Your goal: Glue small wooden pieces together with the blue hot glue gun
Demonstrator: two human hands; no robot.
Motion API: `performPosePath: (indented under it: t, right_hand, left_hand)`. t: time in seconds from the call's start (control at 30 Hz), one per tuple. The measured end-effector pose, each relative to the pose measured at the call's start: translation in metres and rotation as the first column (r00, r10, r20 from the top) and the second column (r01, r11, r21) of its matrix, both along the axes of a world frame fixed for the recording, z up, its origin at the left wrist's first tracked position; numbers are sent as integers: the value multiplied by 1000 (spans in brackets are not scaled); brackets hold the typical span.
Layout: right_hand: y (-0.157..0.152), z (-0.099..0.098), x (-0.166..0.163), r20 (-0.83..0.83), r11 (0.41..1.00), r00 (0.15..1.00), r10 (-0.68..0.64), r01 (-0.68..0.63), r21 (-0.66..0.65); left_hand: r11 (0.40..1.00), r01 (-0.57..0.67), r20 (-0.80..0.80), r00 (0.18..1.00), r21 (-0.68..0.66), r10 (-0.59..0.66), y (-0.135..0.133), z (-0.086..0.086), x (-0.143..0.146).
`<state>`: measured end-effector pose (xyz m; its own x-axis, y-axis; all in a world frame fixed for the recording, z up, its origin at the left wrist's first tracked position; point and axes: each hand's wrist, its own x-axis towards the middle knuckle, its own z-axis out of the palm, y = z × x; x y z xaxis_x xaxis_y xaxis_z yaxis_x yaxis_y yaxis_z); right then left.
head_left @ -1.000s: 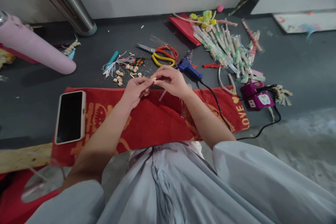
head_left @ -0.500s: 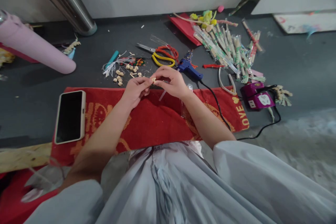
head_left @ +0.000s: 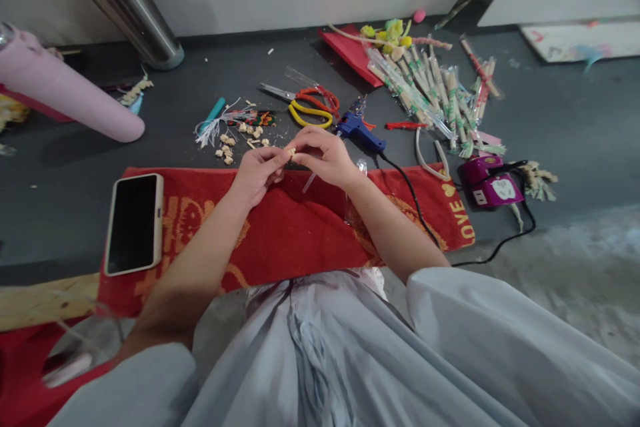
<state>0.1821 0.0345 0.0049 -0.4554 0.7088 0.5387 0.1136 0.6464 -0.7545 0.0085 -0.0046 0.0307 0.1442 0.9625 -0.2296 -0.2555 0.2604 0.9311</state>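
Between the fingertips of both hands is a small cream-coloured, knobbly piece (head_left: pixel 293 153). My left hand (head_left: pixel 259 175) pinches it from the left, and my right hand (head_left: pixel 325 155) grips it from the right with thumb and fingers. Both hands are over the far edge of a red towel (head_left: pixel 290 240). A thin translucent stick (head_left: pixel 309 182) shows under my right hand. Similar cream pieces (head_left: pixel 227 147) lie just beyond my left hand, beside a bundle of white strings (head_left: pixel 214 130). Past my right hand lies a blue hot glue gun (head_left: pixel 361 132).
Scissors (head_left: pixel 313 107) with red and yellow handles lie behind the hands. A phone (head_left: pixel 134 223) rests on the towel's left end. At right are wrapped sticks (head_left: pixel 425 90), a purple power socket (head_left: pixel 490 183) and a black cord (head_left: pixel 407 180). A pink bottle (head_left: pixel 80 90) stands at left.
Almost nothing differs. Both hands keep the small cream piece pinched in the same place, and the camera view has shifted very slightly.
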Motion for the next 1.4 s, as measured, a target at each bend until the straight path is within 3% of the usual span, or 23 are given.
performPosePath:
  t: [0.3, 0.5, 0.8, 1.03, 1.4]
  right_hand:
    - [-5, 1, -3, -46, 996, 998, -36, 32, -82]
    - [-7, 6, -5, -75, 993, 990, -120, 118, -29]
    - [-2, 4, -2, -71, 993, 991, -111, 113, 23]
    - [-1, 2, -2, -35, 996, 995, -91, 91, -5]
    - [-1, 0, -4, -23, 995, 995, -96, 95, -41]
  left_hand:
    - [1000, -19, -1, 1000, 16, 19, 0, 2, 1]
    - [999, -23, -44, 999, 31, 24, 0, 0, 2]
    - [998, -39, -62, 997, 40, 42, 0, -1, 2]
    - [988, -101, -90, 990, 115, 112, 1, -7, 2]
    - [981, -103, -83, 990, 165, 118, 1, -9, 5]
